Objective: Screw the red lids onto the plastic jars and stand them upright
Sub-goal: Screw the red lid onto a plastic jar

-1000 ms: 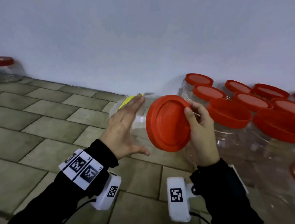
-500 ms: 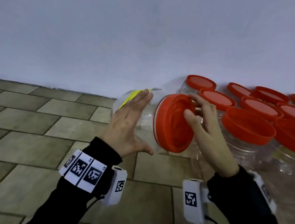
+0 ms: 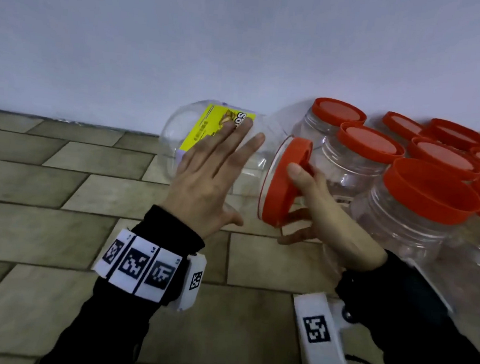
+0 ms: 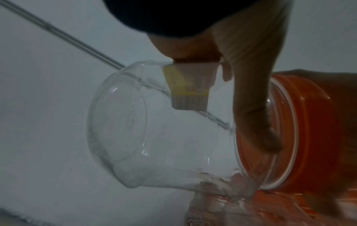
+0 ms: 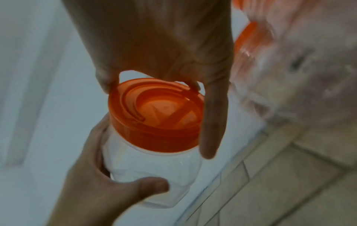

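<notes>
On the left, tiled floor (image 3: pixel 41 241) is seen, running back to a pale wall (image 3: pixel 187 34). Against it a clear plastic jar (image 3: pixel 179 137) with a yellow label (image 3: pixel 208 127) is held on its side in the air, base toward the wall and mouth to the right. The left hand (image 3: pixel 207 185) is laid flat over the jar body, fingers straight and spread across the label, thumb tucked beneath; the jar is steadied rather than clutched.

Compared with a second ago, when the red lid (image 3: pixel 283 185) was held face-on and apart from the jar mouth, the lid has been turned edge-on and brought onto the neck. In the right-wrist view it is seen seated over the opening, its skirt covering the neck. It is grasped by the right hand (image 3: pixel 317 208), fingers and thumb curled round the rim.

From this it is judged that placement is done and threading is at hand or just begun; how far the thread has caught cannot be told. A crooked start would be the risk, since the jar is thin-walled and only lightly braced.

Further right, a cluster of capped jars (image 3: pixel 414 212) is stood upright near the wall, their lids already on, so much of the task appears finished.
</notes>
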The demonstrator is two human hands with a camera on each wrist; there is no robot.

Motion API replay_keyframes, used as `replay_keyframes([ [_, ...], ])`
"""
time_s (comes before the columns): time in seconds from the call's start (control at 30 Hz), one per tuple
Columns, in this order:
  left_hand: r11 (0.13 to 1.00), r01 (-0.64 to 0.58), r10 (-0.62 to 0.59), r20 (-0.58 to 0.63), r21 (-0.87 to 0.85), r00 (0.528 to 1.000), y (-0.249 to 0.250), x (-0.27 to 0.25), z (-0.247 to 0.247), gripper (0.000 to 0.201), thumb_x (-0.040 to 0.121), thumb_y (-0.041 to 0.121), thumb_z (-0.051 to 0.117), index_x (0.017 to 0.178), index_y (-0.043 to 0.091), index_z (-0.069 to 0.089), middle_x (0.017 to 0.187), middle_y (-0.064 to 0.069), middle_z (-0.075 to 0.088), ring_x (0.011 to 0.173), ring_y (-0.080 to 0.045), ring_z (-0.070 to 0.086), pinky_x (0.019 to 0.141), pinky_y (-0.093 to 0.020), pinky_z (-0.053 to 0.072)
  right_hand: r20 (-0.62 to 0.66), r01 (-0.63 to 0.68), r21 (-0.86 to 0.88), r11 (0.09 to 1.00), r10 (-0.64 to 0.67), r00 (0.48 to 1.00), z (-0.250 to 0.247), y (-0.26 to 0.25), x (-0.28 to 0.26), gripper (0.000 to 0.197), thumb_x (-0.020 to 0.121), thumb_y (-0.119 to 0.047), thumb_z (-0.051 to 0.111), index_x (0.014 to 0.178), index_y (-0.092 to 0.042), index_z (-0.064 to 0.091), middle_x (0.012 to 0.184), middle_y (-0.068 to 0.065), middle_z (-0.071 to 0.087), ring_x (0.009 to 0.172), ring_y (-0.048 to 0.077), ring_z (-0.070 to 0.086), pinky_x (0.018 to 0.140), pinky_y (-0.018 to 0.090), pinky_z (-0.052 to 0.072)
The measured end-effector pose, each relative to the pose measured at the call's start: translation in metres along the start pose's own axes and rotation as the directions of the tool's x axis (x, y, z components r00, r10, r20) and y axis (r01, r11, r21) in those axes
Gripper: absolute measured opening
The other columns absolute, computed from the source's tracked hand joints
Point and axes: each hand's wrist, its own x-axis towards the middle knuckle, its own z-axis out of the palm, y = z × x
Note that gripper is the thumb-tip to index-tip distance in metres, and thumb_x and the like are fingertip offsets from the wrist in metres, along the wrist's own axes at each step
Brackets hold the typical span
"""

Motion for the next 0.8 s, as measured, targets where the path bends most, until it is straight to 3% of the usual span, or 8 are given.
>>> replay_keyframes([
  [0.1, 1.0, -0.015, 0.015, 0.027, -0.001, 1.0, -0.01, 0.001, -0.005, 0.124, 0.033, 0.039, 0.087, 0.137, 0.014, 0.024, 0.146, -0.007, 0.025, 0.135, -0.022, 0.022, 0.109, -0.033, 0.018, 0.062, 0.042, -0.145, 0.989, -0.033, 0.998, -0.004, 0.002, 0.002, 0.101, 0.052, -0.077, 0.056, 0.137, -0.05, 0.007, 0.142, -0.003, 0.036, 0.115, 0.02, 0.057, 0.09, 0.05, 0.051],
  [0.17, 0.997, -0.016, 0.019, 0.042, -0.072, 0.999, -0.015, 0.003, -0.008, 0.124, 0.034, 0.039, 0.088, 0.137, 0.015, 0.023, 0.146, -0.007, 0.025, 0.136, -0.021, 0.022, 0.109, -0.035, 0.019, 0.063, 0.293, -0.386, 0.874, -0.292, 0.954, -0.009, 0.005, 0.001, 0.121, 0.049, -0.073, 0.066, 0.134, -0.053, -0.017, 0.153, -0.013, 0.001, 0.142, 0.012, 0.018, 0.114, 0.04, 0.027],
  [0.3, 0.997, -0.046, 0.049, 0.049, -0.059, 0.998, -0.014, 0.005, -0.008, 0.125, 0.032, 0.035, 0.088, 0.137, 0.015, 0.024, 0.146, -0.004, 0.024, 0.136, -0.02, 0.022, 0.11, -0.031, 0.015, 0.154, 0.531, -0.617, 0.581, -0.572, 0.806, -0.009, 0.002, 0.002, 0.116, 0.054, -0.057, 0.071, 0.141, -0.041, -0.004, 0.139, -0.018, 0.004, 0.14, 0.005, 0.005, 0.116, 0.03, 0.018],
  [0.4, 0.997, -0.074, 0.074, 0.044, 0.004, 0.996, -0.012, 0.004, -0.007, 0.126, 0.031, 0.035, 0.088, 0.138, 0.015, 0.025, 0.146, -0.004, 0.025, 0.136, -0.02, 0.021, 0.11, -0.03, 0.014, -0.037, 0.367, -0.357, 0.859, -0.406, 0.913, 0.0, 0.004, 0.004, 0.098, 0.056, -0.059, 0.07, 0.137, -0.042, 0.018, 0.137, -0.009, 0.029, 0.126, 0.015, 0.043, 0.094, 0.039, 0.048],
  [0.5, 0.995, -0.091, 0.089, 0.053, 0.035, 0.995, -0.013, 0.003, -0.004, 0.127, 0.029, 0.036, 0.088, 0.138, 0.016, 0.026, 0.146, -0.004, 0.027, 0.135, -0.02, 0.023, 0.109, -0.032, 0.017, 0.039, 0.065, -0.019, 0.998, -0.064, 0.997, 0.003, 0.007, 0.003, 0.092, 0.058, -0.075, 0.052, 0.138, -0.034, 0.03, 0.131, 0.001, 0.051, 0.095, 0.021, 0.066, 0.065, 0.036, 0.056],
  [0.63, 0.997, -0.046, 0.049, 0.049, -0.063, 0.998, -0.016, 0.002, -0.004, 0.125, 0.033, 0.036, 0.089, 0.138, 0.016, 0.024, 0.146, -0.005, 0.028, 0.136, -0.019, 0.023, 0.11, -0.028, 0.014, 0.03, 0.406, -0.45, 0.795, -0.441, 0.897, -0.005, 0.007, 0.005, 0.111, 0.056, -0.065, 0.065, 0.138, -0.045, -0.008, 0.149, -0.01, 0.006, 0.141, 0.007, 0.013, 0.113, 0.024, 0.025],
  [0.7, 0.997, -0.057, 0.059, 0.033, -0.047, 0.998, -0.016, 0.003, -0.007, 0.124, 0.033, 0.036, 0.088, 0.138, 0.015, 0.024, 0.146, -0.004, 0.027, 0.136, -0.02, 0.023, 0.111, -0.03, 0.015, 0.088, 0.496, -0.515, 0.7, -0.532, 0.842, -0.006, 0.005, 0.007, 0.114, 0.054, -0.059, 0.073, 0.139, -0.044, -0.002, 0.142, -0.013, 0.007, 0.141, 0.008, 0.012, 0.114, 0.031, 0.027],
  [0.8, 0.995, -0.093, 0.093, -0.005, 0.041, 0.996, -0.012, 0.003, -0.007, 0.123, 0.034, 0.039, 0.087, 0.137, 0.014, 0.026, 0.145, -0.005, 0.027, 0.135, -0.022, 0.025, 0.109, -0.034, 0.02, -0.014, 0.351, -0.203, 0.914, -0.361, 0.932, 0.0, 0.002, 0.01, 0.099, 0.054, -0.058, 0.071, 0.136, -0.044, 0.017, 0.141, -0.009, 0.025, 0.129, 0.018, 0.041, 0.093, 0.047, 0.05],
])
